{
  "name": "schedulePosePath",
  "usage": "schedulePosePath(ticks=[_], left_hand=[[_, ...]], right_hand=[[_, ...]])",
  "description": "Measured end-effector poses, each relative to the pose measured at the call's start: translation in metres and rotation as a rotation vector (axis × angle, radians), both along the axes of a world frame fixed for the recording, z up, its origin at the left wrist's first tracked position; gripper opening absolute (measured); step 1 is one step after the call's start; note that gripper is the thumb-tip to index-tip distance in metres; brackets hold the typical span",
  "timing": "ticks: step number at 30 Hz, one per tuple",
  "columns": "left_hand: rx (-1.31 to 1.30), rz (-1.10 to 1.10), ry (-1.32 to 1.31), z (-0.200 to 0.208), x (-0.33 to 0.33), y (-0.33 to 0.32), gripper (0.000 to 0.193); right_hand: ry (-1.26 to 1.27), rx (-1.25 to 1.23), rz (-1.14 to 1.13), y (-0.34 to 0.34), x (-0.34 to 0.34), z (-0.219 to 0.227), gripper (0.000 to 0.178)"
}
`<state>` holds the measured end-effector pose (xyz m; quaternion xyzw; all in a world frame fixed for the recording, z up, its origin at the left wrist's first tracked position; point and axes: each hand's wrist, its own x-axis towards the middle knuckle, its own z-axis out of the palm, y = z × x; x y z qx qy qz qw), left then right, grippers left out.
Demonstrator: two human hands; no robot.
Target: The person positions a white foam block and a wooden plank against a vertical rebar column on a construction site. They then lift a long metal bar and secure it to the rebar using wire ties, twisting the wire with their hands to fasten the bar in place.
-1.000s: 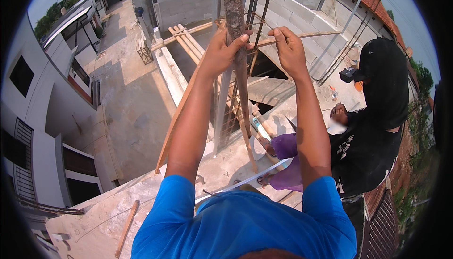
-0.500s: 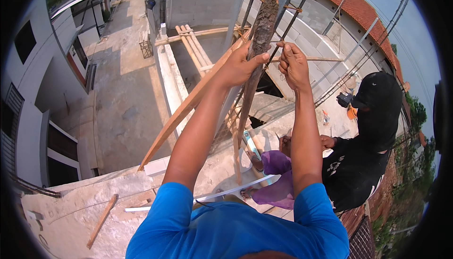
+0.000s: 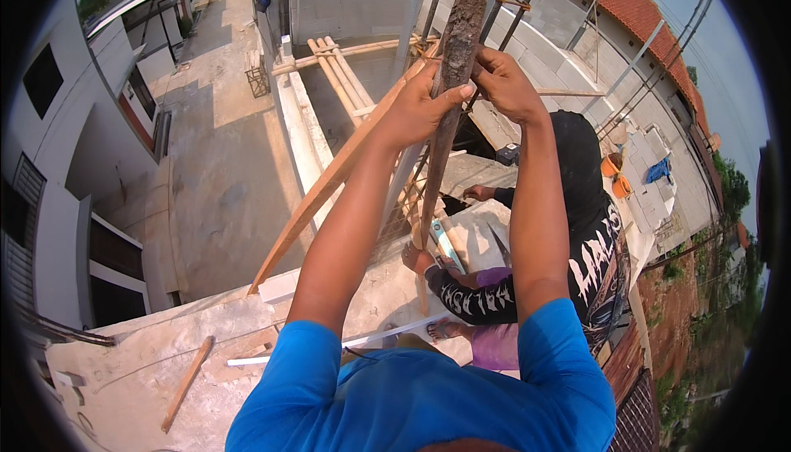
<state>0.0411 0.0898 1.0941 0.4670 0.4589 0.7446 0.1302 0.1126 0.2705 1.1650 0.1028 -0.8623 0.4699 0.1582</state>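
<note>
A rough, mortar-crusted wooden plank (image 3: 463, 36) stands upright in front of me, among steel reinforcing bars (image 3: 517, 17). My left hand (image 3: 418, 112) grips it from the left, thumb across its near face. On the opposite edge, my right hand (image 3: 509, 88) is closed with bent fingers; its fingertips pass behind the plank, and what they hold is hidden. Lower down, a co-worker's hand (image 3: 418, 259) touches the plank's foot. That person's other hand (image 3: 478, 193) reaches toward the dark gap beside the bars. A sloping wooden batten (image 3: 329, 184) runs down to the left behind my left arm.
The co-worker in black (image 3: 577, 205) crouches close by my right forearm. Bamboo poles (image 3: 339, 77) span the opening ahead. A concrete ledge (image 3: 124, 370) drops off toward the yard (image 3: 227, 172) at left. A loose wood strip (image 3: 188, 384) and orange buckets (image 3: 618, 176) lie about.
My right hand has moved left and up against the plank, its fingers now behind the edge. The co-worker has leaned in and brought a hand to the plank's foot. My left hand keeps its grip.
</note>
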Motion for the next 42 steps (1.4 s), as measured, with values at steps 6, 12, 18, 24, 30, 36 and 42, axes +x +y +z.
schedulePosePath(ticks=[6,12,18,24,30,36,42], left_hand=[[0.093,0.035,-0.061,-0.014,-0.007,0.015,0.053],[0.352,-0.136,0.067,0.002,0.018,0.033,0.031],[0.310,0.197,-0.057,-0.027,0.004,0.036,0.026],[0.318,0.264,-0.014,-0.026,0.005,0.039,0.025],[0.406,0.300,-0.051,-0.027,0.013,0.045,0.030],[0.415,0.539,0.265,-0.034,0.008,0.041,0.033],[0.396,0.866,0.489,-0.040,0.004,0.031,0.043]], right_hand=[[-0.231,0.112,0.013,0.016,-0.007,0.021,0.036],[-0.252,0.096,0.013,0.035,-0.009,0.017,0.032],[-0.026,0.570,-0.258,-0.013,0.022,0.029,0.032],[0.005,0.553,-0.476,-0.036,0.035,0.025,0.032],[0.148,0.567,-0.493,-0.037,0.028,0.010,0.033],[0.224,0.481,-0.462,-0.045,0.025,0.003,0.030],[0.196,0.316,-0.496,-0.083,0.044,0.005,0.027]])
